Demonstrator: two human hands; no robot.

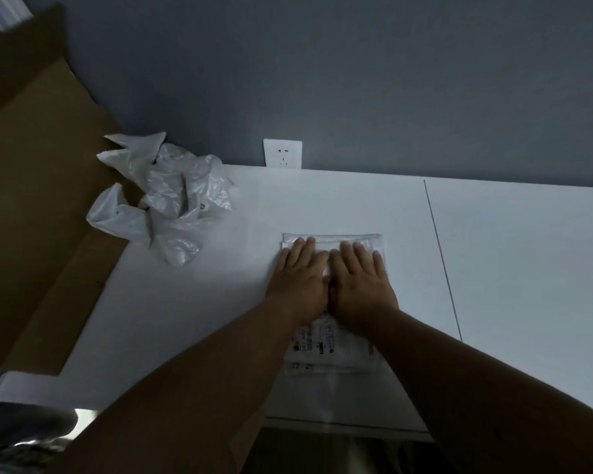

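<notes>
Head view looks down along a grey wall (pixel 356 80) that fills the upper half of the frame, with a white table (pixel 510 268) pushed against it and running across the lower half. A thin dark seam (pixel 442 261) crosses the tabletop on the right side. Brown cardboard (pixel 38 200) leans or lies along the left, reaching from the top corner down past the table's left edge. A crumpled plastic bag (pixel 172 200), white and half see-through, sits at the far left corner of the table, partly overlapping the cardboard. Near the middle of the table, well apart from that bag, lies a flat plastic packet (pixel 336 354), clear, with printed labels showing at its near end. Both bare forearms come in from the bottom edge. The left hand (pixel 300 278) and the right hand (pixel 360 282) rest side by side, touching each other, palms down on the far half of the packet, fingers straight and pressing it flat against the table; neither hand curls round anything. A white socket (pixel 282 153) sits on the wall just above the table's back edge.
</notes>
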